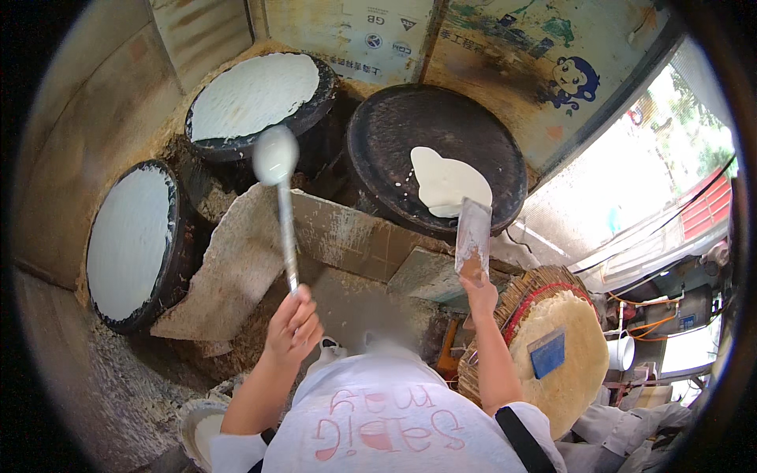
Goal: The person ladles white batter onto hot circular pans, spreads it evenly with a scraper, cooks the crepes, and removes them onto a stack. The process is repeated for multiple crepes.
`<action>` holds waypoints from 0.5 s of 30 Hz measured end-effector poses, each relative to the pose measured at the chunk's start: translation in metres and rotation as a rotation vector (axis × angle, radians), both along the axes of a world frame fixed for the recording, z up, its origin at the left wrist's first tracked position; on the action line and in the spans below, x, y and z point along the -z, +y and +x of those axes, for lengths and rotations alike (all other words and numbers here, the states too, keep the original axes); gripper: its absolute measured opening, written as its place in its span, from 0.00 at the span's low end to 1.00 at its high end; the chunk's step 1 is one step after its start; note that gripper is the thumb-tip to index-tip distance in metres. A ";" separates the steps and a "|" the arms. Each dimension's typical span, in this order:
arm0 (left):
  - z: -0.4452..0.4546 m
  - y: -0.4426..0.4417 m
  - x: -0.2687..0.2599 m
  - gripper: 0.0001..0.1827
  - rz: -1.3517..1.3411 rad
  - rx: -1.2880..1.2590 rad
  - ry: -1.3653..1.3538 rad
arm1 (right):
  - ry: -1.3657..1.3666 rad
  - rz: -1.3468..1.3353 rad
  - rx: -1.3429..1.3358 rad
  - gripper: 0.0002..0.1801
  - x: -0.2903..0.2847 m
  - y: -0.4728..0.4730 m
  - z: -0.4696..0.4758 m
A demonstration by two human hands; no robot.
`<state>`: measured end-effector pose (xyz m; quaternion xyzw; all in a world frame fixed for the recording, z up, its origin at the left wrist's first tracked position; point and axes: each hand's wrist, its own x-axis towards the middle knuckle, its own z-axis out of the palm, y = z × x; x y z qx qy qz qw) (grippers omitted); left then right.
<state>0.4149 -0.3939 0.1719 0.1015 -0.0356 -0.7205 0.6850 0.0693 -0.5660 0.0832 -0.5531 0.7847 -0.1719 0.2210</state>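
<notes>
My left hand (294, 327) is closed around the handle of a metal ladle (276, 156), whose batter-coated bowl is blurred near the upper left griddle. In my right hand (479, 294) is a flat batter-smeared scraper (474, 227); its far end meets a pool of white batter (452, 183) on the dark round griddle (384, 130). Thin white batter sheets cover the upper left griddle (254, 97) and the left griddle (131, 242), almost to their rims.
A stack of round flatbreads (568, 390) with a blue-handled scraper (547, 353) on top lies at right on a straw base (473, 372). A batter bowl (188, 425) stands low at left. Cardboard pieces (343, 236) border the griddles; panels (485, 77) rise behind.
</notes>
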 end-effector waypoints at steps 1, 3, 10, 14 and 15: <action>0.012 0.022 0.012 0.09 0.024 -0.019 -0.083 | -0.058 0.004 0.078 0.39 0.002 -0.003 0.004; 0.027 0.068 0.040 0.04 0.063 -0.060 -0.203 | -0.246 0.111 -0.060 0.40 0.007 -0.007 0.016; 0.037 0.282 0.147 0.11 0.722 -0.191 -0.466 | 0.196 0.112 -0.290 0.38 0.006 -0.007 0.039; 0.005 0.395 0.207 0.17 0.898 -0.190 -0.470 | 0.278 -0.040 -0.012 0.33 0.013 -0.030 0.004; 0.001 0.405 0.219 0.17 0.966 -0.153 -0.481 | 0.187 -0.045 0.092 0.29 0.017 -0.039 -0.002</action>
